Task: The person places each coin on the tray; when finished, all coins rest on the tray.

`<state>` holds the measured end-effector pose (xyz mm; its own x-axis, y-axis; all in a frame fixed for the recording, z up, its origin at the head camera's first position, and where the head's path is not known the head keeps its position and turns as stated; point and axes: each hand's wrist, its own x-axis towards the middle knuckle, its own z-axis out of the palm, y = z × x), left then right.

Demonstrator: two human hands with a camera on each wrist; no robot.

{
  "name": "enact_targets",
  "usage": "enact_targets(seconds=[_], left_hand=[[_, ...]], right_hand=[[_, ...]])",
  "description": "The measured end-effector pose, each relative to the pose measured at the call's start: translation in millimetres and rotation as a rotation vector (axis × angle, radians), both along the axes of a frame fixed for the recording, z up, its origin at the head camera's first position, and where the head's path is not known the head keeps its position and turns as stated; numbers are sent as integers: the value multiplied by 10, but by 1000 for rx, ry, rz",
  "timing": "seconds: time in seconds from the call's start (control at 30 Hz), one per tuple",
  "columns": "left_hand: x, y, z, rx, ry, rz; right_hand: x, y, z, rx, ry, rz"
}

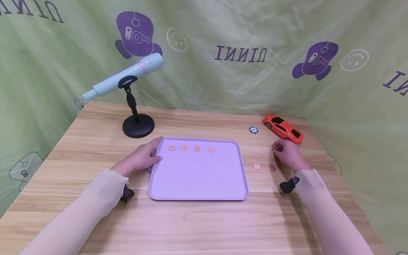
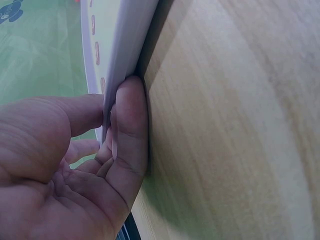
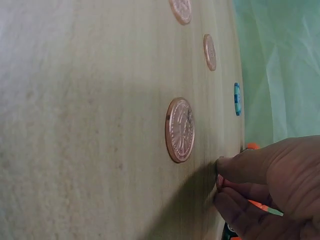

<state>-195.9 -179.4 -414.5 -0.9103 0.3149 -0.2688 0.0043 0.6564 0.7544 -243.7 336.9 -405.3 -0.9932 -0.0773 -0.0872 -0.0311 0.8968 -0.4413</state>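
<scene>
A lilac tray point(image 1: 197, 177) lies on the wooden table, with a row of several copper coins point(image 1: 185, 148) along its far side. My left hand point(image 1: 142, 156) grips the tray's left rim; in the left wrist view the thumb is on the inner side and the fingers point(image 2: 131, 115) are against the outside. To the right of the tray, my right hand point(image 1: 288, 154) pinches a copper coin point(image 3: 220, 181) between thumb and fingertips, close over the table. Three more coins lie near it, the closest being a copper coin point(image 3: 180, 130) in front of the hand.
A red toy car point(image 1: 283, 129) sits just beyond my right hand, and a blue-and-white poker chip point(image 1: 253, 130) lies left of it. At the back left, a light blue microphone point(image 1: 124, 76) rests on a black stand point(image 1: 138, 125). A green printed curtain point(image 1: 242, 81) hangs behind the table.
</scene>
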Motion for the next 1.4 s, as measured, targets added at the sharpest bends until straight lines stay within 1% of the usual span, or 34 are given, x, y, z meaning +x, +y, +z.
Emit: enact_targets(seconds=[0.3, 0.57, 0.67, 0.8, 1.0, 1.2, 1.3, 1.4], left_hand=[[8, -13, 5, 0, -7, 6], [3, -31, -24, 4, -10, 8], [-2, -23, -27, -1, -10, 7], [-10, -8, -20, -7, -10, 7], [-7, -4, -11, -11, -15, 8], [-9, -8, -10, -4, -15, 11], [-16, -15, -14, -5, -19, 13], [-12, -13, -8, -7, -21, 16]], right_hand=[[-24, 26, -2, 0, -18, -6], [-49, 52, -5, 10, -66, 2], [-39, 68, -10, -8, -82, -2], [-15, 95, -31, -32, -82, -22], [-1, 112, -69, -59, -54, -40], [-9, -8, -52, -99, -47, -21], [-14, -125, -21, -155, -49, 4], [-31, -260, 23, -219, -25, 44]])
